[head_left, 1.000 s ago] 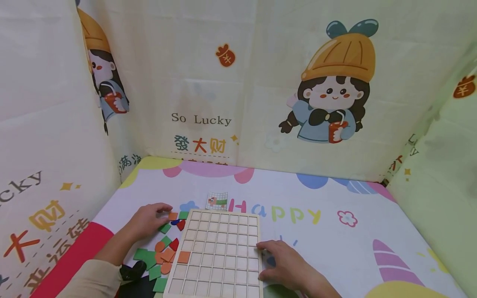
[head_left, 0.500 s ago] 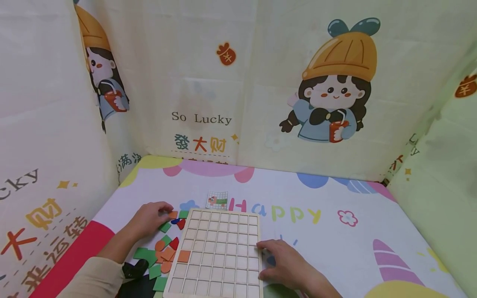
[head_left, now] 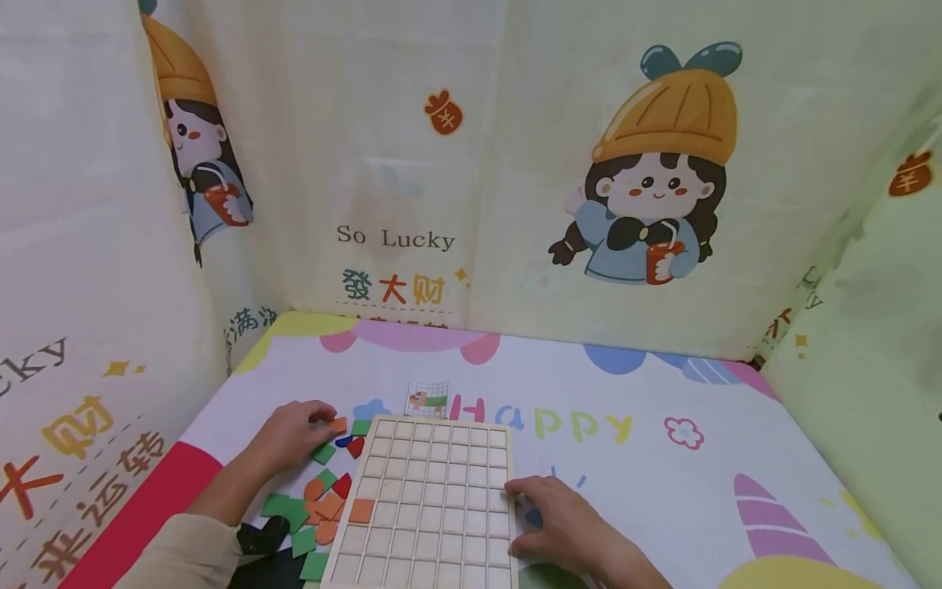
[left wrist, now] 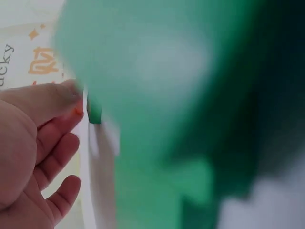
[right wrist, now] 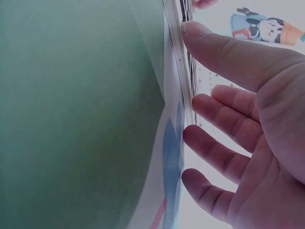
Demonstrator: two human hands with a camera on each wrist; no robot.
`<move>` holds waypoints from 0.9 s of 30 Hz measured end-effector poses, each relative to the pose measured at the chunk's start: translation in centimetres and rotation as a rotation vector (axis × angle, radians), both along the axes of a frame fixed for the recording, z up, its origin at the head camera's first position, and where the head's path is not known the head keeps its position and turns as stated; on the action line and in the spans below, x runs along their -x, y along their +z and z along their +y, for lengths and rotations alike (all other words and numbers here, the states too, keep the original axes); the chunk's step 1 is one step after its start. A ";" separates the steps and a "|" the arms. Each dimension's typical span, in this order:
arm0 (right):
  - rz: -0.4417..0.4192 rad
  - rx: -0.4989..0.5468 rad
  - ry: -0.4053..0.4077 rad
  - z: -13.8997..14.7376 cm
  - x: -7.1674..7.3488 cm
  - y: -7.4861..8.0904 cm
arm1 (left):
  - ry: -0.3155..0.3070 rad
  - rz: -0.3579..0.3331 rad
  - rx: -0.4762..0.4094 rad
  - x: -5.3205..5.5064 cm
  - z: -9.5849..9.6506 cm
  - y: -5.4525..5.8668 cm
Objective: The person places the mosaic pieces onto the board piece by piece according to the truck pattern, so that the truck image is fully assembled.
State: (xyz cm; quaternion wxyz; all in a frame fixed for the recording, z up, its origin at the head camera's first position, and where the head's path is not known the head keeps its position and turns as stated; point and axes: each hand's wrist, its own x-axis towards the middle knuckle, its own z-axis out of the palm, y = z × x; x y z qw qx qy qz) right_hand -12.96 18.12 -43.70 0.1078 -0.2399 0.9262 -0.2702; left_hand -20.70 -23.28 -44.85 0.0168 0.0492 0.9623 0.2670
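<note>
In the head view my left hand [head_left: 294, 435] is at the far left of the loose pieces, its thumb and forefinger pinching an orange square tile [head_left: 338, 425]. The left wrist view shows the thumb and forefinger [left wrist: 62, 98] together, with a bit of orange at their tips. My right hand [head_left: 562, 523] rests against the right edge of a wooden grid board [head_left: 434, 491], thumb and fingers loosely extended. The right wrist view shows the right thumb [right wrist: 209, 40] touching the board's edge [right wrist: 177, 52]. One orange square tile [head_left: 361, 511] lies in the grid's left column.
Several green, orange, red and blue pieces [head_left: 324, 507] lie left of the board, some overlapping. A small picture card [head_left: 428, 399] lies beyond its far edge. A black object [head_left: 265, 536] sits near my left sleeve. Printed curtains [head_left: 515, 204] surround the table.
The head view has shifted slightly. My left fingers stay at the orange square tile, which has barely moved. My right hand remains at the board's edge.
</note>
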 end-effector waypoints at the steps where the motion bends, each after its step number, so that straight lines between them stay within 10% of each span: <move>1: 0.001 0.000 0.001 0.0 0.0 -0.1 | 0.007 -0.003 -0.009 -0.1 0.0 0.0; 27: 0.022 -0.010 0.000 0.1 0.0 -0.3 | -0.139 0.044 -0.062 -3.5 2.7 4.3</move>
